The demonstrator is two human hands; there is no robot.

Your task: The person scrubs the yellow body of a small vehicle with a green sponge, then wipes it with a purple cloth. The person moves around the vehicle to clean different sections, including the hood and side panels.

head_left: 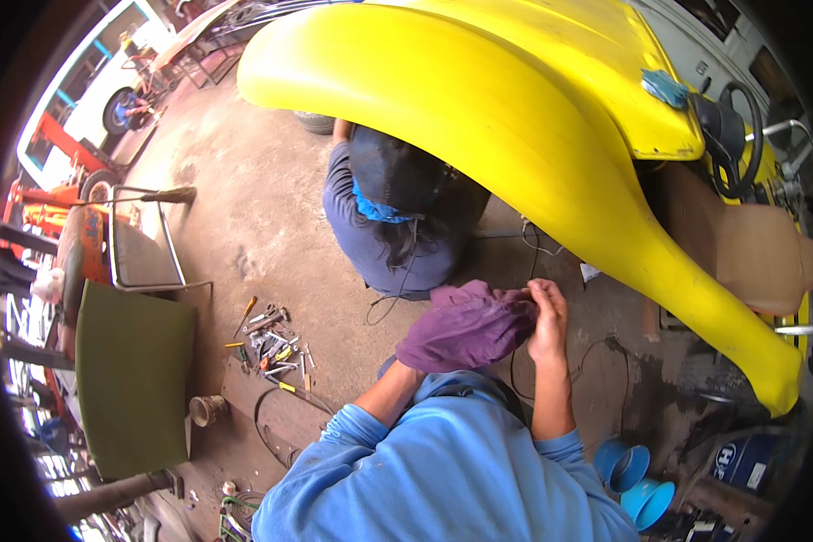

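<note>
A bunched purple cloth (470,327) is held up in front of my blue-sleeved body. My left hand (410,374) goes in beneath it, so its fingers are hidden and only the wrist end shows. On the cloth's right end, my right hand (547,316) is closed, its fingers held together along the edge. Just beyond the cloth, a person (379,226) in a dark cap and grey-blue top crouches under the curved yellow fender (479,99).
Loose hand tools (275,348) lie on the floor to the left, near a green panel (135,379) and a metal frame (144,235). Blue bowls (646,502) and a battery (745,461) stand at lower right. Cables trail over the floor. A steering wheel (745,135) is at upper right.
</note>
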